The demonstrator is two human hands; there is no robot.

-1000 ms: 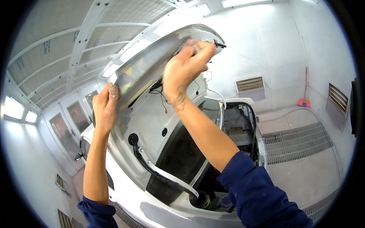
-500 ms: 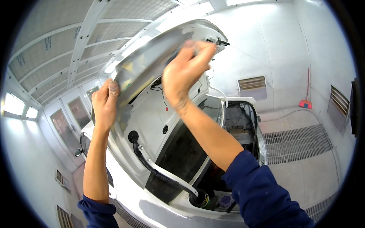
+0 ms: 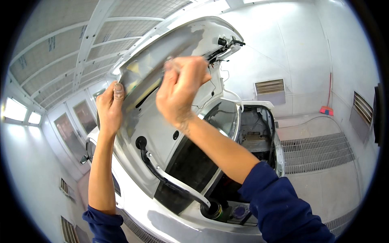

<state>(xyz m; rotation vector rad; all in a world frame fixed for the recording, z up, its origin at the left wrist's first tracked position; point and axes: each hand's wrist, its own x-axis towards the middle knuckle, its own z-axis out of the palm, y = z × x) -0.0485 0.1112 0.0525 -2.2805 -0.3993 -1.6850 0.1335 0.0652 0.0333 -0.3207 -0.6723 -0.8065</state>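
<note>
Pinches raised trunk lid by edge, left hand | curls blurred right hand near grey patch, cannot tell around what | could gouge patch by pressing unevenly

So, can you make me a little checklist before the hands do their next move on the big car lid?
1. Left hand on the lid's edge: ok, thumb on the near side.
2. Trunk lid raised: ok, it stands open above the car.
3. Thing under the right hand's fingers: cannot tell, it's blurred and hidden.
4. Sleeves clear of the hands: ok, both end at the forearms.
5. Wires tucked away: not ok, thin dark ones dangle beside the right hand.
</note>
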